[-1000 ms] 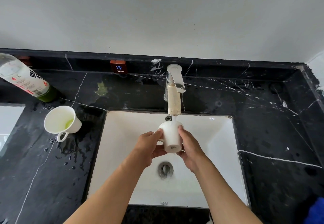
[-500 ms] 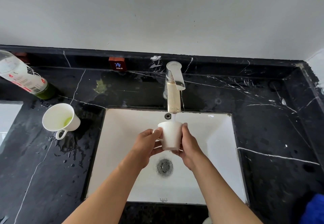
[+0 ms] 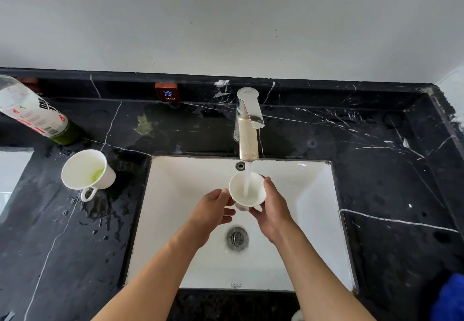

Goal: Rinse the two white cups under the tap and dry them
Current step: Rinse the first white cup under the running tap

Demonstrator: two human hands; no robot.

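Water (image 3: 247, 180) runs in a thin stream from the tap (image 3: 247, 124) straight into a white cup (image 3: 247, 190) held upright over the sink (image 3: 175, 220), its mouth tipped a little toward the camera. The right hand (image 3: 273, 210) wraps the cup's right side, thumb on the rim and fingers curled under the base. The left hand (image 3: 213, 210) pinches the cup's left side with its fingertips, the other fingers loosely bent beneath. The second cup (image 3: 86, 172) stands on the counter (image 3: 376, 170) left of the sink, well apart from the hands, handle toward the camera and a pale green trace inside. The counter is black stone with white veins, wet with drops and a puddle around that cup. A bottle (image 3: 32, 114) with a printed label leans in at the far left. On the low black upstand behind sits a small red tag (image 3: 167, 92) marked COLD. Above it the wall (image 3: 226, 19) is plain and pale grey. The sink is white and rectangular, with a metal drain (image 3: 237, 238) below the hands. Something blue (image 3: 449, 298) shows at the bottom right corner.
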